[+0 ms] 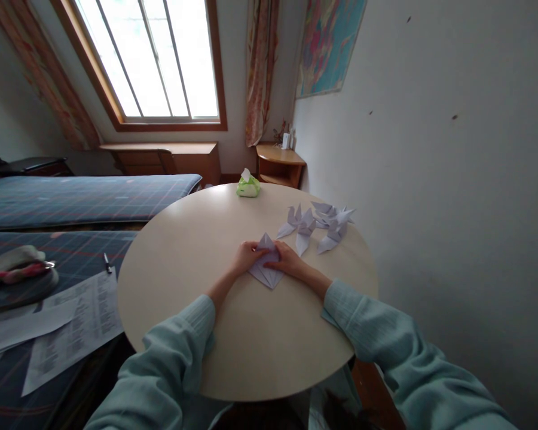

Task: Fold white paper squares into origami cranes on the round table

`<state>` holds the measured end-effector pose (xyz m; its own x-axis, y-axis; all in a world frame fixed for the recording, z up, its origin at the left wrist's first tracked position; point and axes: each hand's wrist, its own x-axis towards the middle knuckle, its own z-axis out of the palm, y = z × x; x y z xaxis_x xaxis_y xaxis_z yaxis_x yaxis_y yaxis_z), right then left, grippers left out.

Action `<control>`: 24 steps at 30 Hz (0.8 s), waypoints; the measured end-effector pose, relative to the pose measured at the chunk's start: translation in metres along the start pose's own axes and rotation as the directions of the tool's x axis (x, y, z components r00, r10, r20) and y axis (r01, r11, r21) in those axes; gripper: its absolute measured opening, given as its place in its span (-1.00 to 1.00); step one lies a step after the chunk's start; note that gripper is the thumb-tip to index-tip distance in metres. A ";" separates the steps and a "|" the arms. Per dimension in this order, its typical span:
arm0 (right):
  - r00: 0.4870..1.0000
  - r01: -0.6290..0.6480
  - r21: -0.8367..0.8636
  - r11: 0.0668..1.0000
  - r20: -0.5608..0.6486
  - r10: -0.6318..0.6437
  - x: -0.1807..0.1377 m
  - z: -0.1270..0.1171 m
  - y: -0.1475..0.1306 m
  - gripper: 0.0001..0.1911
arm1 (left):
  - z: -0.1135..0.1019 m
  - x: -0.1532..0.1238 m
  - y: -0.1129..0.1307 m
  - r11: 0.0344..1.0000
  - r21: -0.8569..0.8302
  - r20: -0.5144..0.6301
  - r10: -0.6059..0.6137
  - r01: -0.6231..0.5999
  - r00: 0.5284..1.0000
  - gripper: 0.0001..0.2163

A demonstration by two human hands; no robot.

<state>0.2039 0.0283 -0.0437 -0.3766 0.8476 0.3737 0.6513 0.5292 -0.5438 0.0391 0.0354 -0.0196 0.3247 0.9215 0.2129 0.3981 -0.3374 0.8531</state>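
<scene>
On the round table lies a folded sheet of origami paper (269,276), pale white-lilac and diamond-shaped, with crease lines fanning toward its near corner. My left hand (247,257) grips its left edge, fingers closed and the thumb lying on top. From the other side my right hand (286,259) has closed on the right edge, its thumb also across the paper. The far tip points up between both hands. Just beyond my right hand stand several folded paper cranes (305,227) in the same pale paper, grouped close together.
A green tissue pack (248,186) sits at the far edge of the round table (174,263). To the left, a plaid-covered bed (72,200) holds printed sheets (85,322) and a pen (107,263) on its near part. A wall (452,197) runs along the right.
</scene>
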 end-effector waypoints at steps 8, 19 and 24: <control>1.000 -0.010 -0.027 1.000 0.004 0.010 0.001 0.001 0.000 -0.33 | -0.004 0.010 0.010 0.963 -0.269 -0.100 -0.040 0.012 0.994 -0.72; 1.000 -0.009 -0.051 0.999 0.018 0.010 0.000 0.001 0.001 -0.32 | -0.009 0.012 0.009 0.944 -0.331 -0.118 -0.036 -0.005 0.992 -0.74; 1.000 0.000 -0.059 0.998 0.018 0.001 0.000 0.001 0.000 -0.33 | -0.019 0.006 -0.012 0.999 -0.009 0.091 -0.049 0.050 0.995 -0.85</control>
<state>0.2037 0.0284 -0.0447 -0.3882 0.8486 0.3594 0.6892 0.5262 -0.4981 0.0201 0.0489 -0.0199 0.3817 0.9157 0.1260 0.4066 -0.2888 0.8668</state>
